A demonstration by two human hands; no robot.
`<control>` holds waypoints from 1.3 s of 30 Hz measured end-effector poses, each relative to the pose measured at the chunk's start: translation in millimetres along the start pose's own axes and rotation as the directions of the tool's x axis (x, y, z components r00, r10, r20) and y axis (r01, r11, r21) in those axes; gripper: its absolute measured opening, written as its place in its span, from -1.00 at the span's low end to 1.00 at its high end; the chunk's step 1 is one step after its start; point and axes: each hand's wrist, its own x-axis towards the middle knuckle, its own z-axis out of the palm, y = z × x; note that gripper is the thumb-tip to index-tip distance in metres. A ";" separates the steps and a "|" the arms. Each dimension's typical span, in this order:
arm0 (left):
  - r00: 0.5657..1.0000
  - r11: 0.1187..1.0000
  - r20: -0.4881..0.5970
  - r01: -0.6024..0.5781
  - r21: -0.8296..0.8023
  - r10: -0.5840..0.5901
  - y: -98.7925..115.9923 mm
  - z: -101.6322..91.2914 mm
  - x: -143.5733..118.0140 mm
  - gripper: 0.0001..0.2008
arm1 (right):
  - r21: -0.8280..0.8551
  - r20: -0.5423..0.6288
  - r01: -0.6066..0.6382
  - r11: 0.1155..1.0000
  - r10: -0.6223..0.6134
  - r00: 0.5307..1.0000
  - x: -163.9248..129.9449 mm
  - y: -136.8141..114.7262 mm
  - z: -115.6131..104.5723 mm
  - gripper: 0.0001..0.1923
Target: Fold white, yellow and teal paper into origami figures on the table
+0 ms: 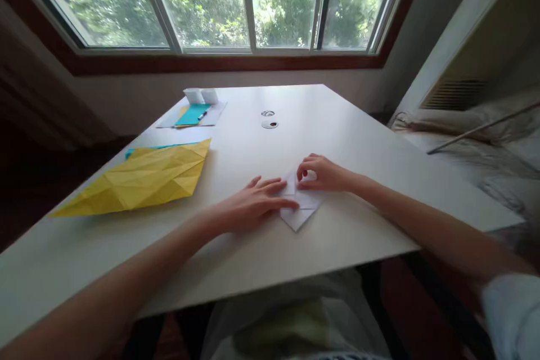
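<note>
I see both forearms stretched across the white table. My left hand lies flat, fingers extended and pressing down on the one white folded paper, near the table's front edge. My right hand is curled, fingertips pinching the paper's upper flap. Well apart to the left lies one creased yellow sheet; farther back, one teal sheet.

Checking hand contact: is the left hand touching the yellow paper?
No, the left hand rests on the white paper, apart from the yellow paper.
</note>
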 end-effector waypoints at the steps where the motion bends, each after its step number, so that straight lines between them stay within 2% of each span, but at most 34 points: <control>1: 1.000 1.000 -0.002 -0.005 -0.004 0.005 0.5 0.3 -0.5 -0.49 | -0.004 -0.009 -0.016 1.000 0.016 1.000 -0.2 0.8 0.2 -0.80; 16: 0.999 0.999 -0.039 -0.029 -0.014 0.028 0.8 0.6 -1.4 -0.54 | -0.030 -0.181 -0.234 0.972 0.225 0.957 8.8 0.2 9.3 -0.82; 22: 0.999 0.999 -0.037 -0.024 -0.023 0.023 0.4 0.7 -1.3 -0.54 | -0.056 -0.198 -0.306 0.950 0.290 0.936 12.9 1.9 11.6 -0.79; 27: 0.999 0.999 -0.037 -0.017 -0.030 0.016 0.1 1.2 -1.9 -0.55 | -0.080 -0.223 -0.330 0.941 0.306 0.926 14.7 2.7 13.1 -0.81; 30: 0.999 0.999 -0.038 -0.017 -0.034 0.015 -0.6 1.2 -2.2 -0.55 | -0.030 -0.231 -0.323 0.946 0.308 0.923 13.5 2.2 9.1 -0.83; 32: 0.999 0.999 -0.039 -0.019 -0.039 0.017 -1.0 1.0 -2.2 -0.55 | 0.014 -0.218 -0.277 0.961 0.273 0.937 10.9 1.7 3.3 -0.80; 34: 0.999 0.999 -0.042 -0.019 -0.045 0.017 -1.0 0.5 -2.2 -0.54 | 0.025 -0.171 -0.184 0.983 0.185 0.968 7.1 0.6 -3.7 -0.74; 36: 0.999 0.999 -0.040 -0.019 -0.049 0.017 -0.7 -0.2 -2.1 -0.53 | 0.007 -0.064 -0.107 0.994 0.107 0.992 2.8 -1.6 -9.2 -0.61; 39: 0.999 0.999 -0.033 -0.021 -0.047 0.019 0.1 -1.6 -1.9 -0.53 | -0.018 0.063 -0.084 0.996 0.085 0.994 -2.3 -6.8 -11.3 -0.41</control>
